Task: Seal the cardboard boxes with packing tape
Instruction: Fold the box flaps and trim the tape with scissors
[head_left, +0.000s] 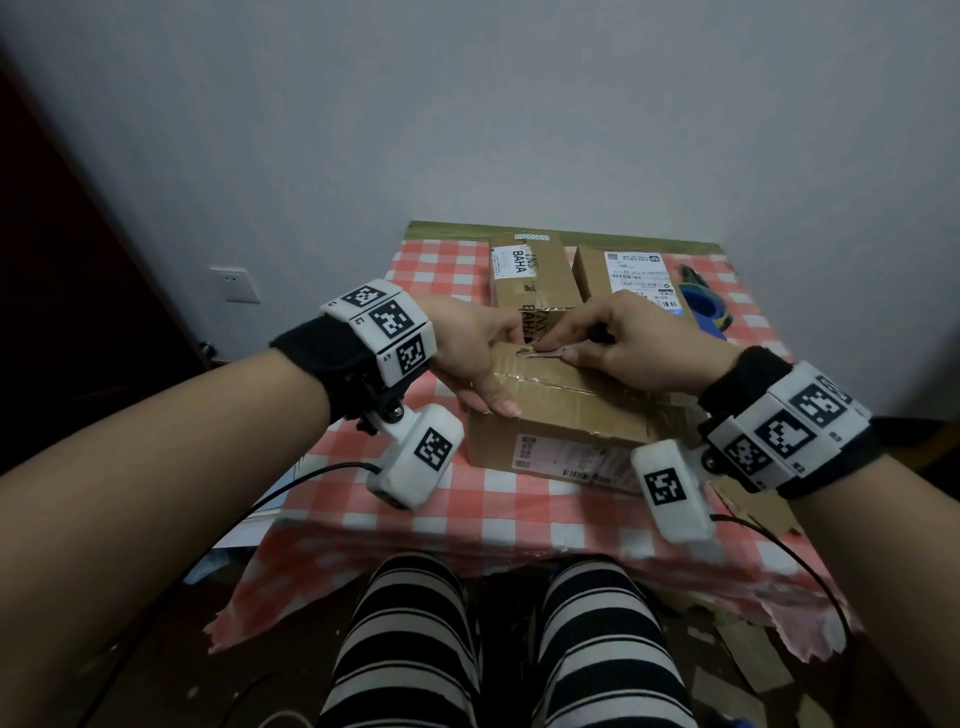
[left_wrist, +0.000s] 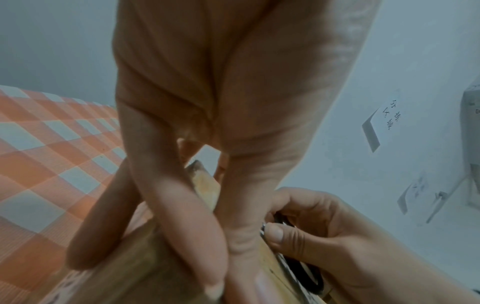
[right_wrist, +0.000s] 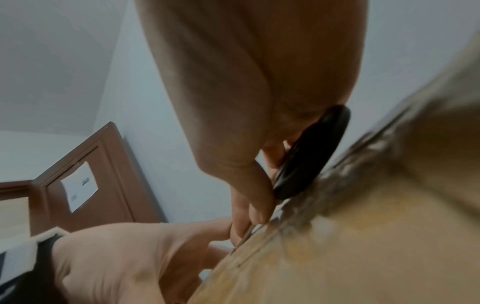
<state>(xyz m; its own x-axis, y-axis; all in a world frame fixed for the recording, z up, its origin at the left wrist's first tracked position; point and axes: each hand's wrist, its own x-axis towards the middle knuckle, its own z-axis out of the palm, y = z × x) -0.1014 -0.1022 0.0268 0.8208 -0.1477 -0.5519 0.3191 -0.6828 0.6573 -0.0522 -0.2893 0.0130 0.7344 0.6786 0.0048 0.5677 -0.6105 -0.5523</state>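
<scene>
indoors, a red-checked tablecloth below a grey wall; left hand grips the near box, right hand pinches black-handled scissors.

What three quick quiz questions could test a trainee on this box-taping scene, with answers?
1. True or false: the right hand holds black-handled scissors.
2. How many cardboard boxes stand behind the near box?
3. The left hand is: A) lifted off the table, B) holding the near box at its left end, C) holding the tape dispenser.

Key: 1 true; 2 two; 3 B.
</scene>
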